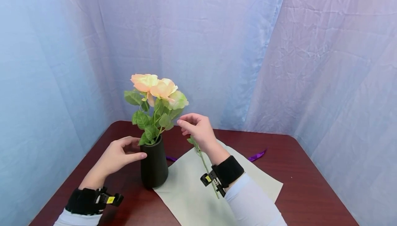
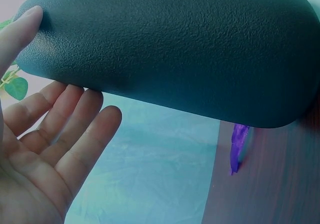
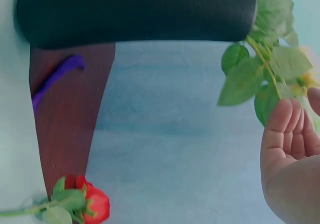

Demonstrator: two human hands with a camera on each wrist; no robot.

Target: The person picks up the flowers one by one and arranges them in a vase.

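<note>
Left hand [image 1: 119, 155] relaxed, thumb on matte pebbled black vase [image 1: 154, 164] | right hand [image 1: 196, 127] loosely open beside leaves [image 1: 149, 124]

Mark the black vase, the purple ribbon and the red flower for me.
black vase [image 1: 154, 165]: head view, middle of its front wall.
purple ribbon [image 1: 256, 156]: head view, the end lying right of the paper sheet.
red flower [image 3: 96, 205]: right wrist view, on the red bloom.

flowers [image 1: 156, 91] in vase [image 1: 154, 165] — paper [image 1: 192, 191] rightward

Dark red table [image 1: 297, 164] — bearing black vase [image 1: 154, 165], pale paper sheet [image 1: 192, 191], seemingly purple ribbon [image 1: 256, 156].
</note>
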